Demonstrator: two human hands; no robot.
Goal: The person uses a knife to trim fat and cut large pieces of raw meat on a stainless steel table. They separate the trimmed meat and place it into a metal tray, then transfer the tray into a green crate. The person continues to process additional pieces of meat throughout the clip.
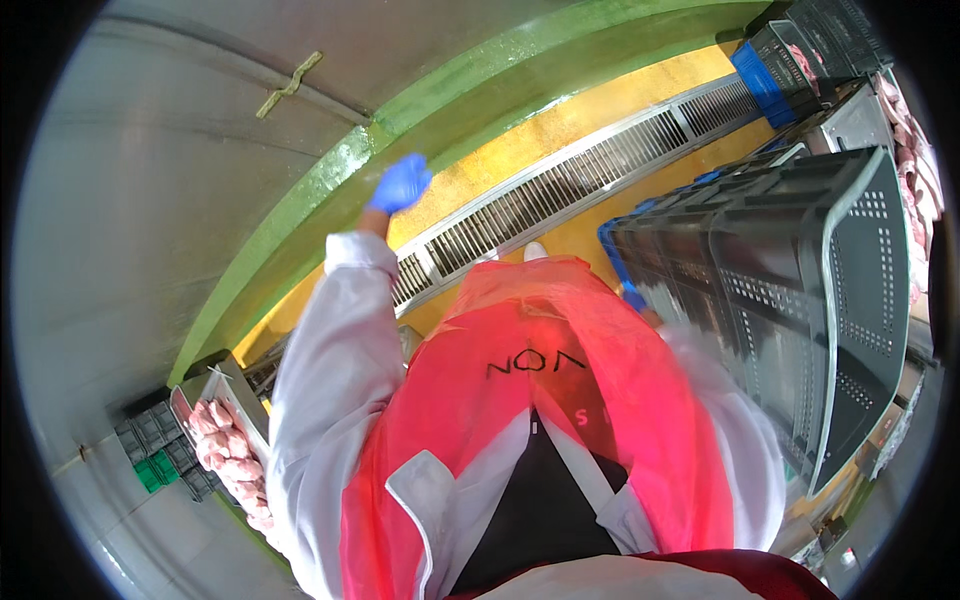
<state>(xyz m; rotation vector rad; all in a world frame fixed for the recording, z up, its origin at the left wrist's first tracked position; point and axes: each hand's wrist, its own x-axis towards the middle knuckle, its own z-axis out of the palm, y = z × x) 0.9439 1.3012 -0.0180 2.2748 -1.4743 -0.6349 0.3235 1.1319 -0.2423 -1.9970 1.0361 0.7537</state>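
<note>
My left hand (402,183), in a blue glove, is held out over the floor near the green curb. Its fingers are curled into a loose fist, and nothing shows in it. My right hand (634,297), also blue-gloved, is low beside a tall stack of dark grey perforated crates (770,270). Only a small part of it shows past my sleeve and the red apron (480,380); its fingers are hidden. Whether it touches the crates, I cannot tell.
A slatted metal drain (560,190) crosses the yellow floor, beside the green curb (300,200) and grey wall. Pink meat pieces (228,455) fill a metal container at left; more meat (912,160) lies at far right. A blue crate (762,85) stands beyond the stack.
</note>
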